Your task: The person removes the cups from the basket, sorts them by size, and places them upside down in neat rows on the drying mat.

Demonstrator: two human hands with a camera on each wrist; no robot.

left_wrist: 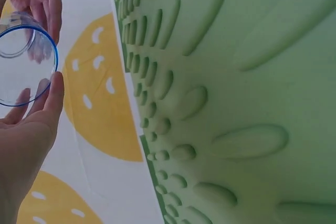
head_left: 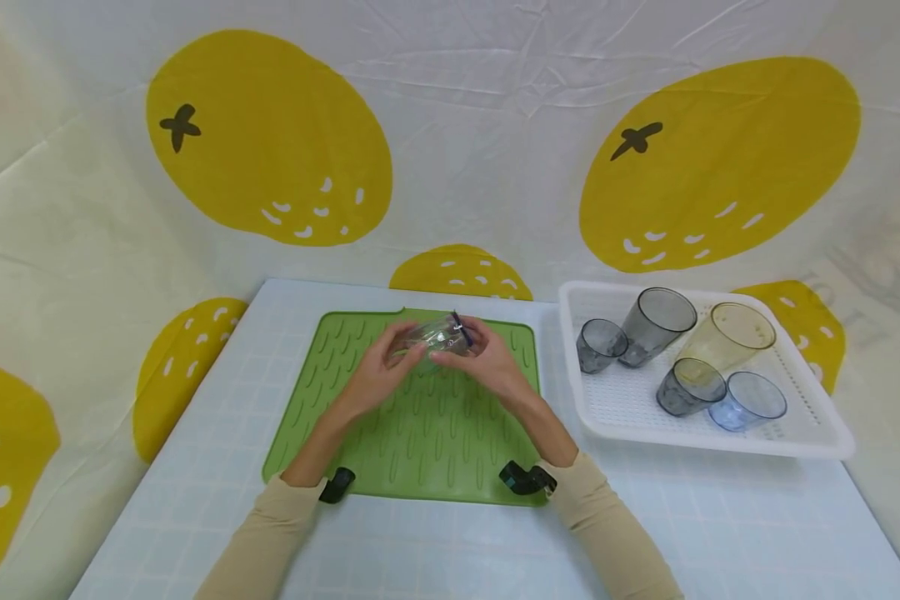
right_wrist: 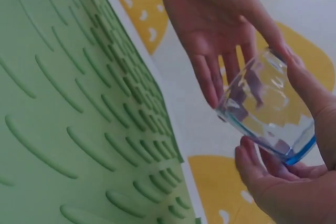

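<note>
A clear drinking glass (head_left: 439,335) with a blue rim is held sideways between both hands above a green ribbed mat (head_left: 420,433). On its left side my left hand (head_left: 378,375) holds the glass between thumb and fingers. The right hand (head_left: 497,367) pinches the other end, where the blue edge shows. In the left wrist view the round mouth of the glass (left_wrist: 55,59) is visible, and a smaller circle shows through it. From the right wrist, the glass (right_wrist: 262,103) looks tilted, its blue edge low, with fingers around both ends.
To the right stands a white perforated tray (head_left: 587,400). It holds a small grey glass (head_left: 598,352), a tall grey glass (head_left: 648,329), a yellow glass (head_left: 720,342), another small grey glass (head_left: 686,392) and a light blue glass (head_left: 742,404). A fruit-patterned cloth (head_left: 487,167) hangs behind the table.
</note>
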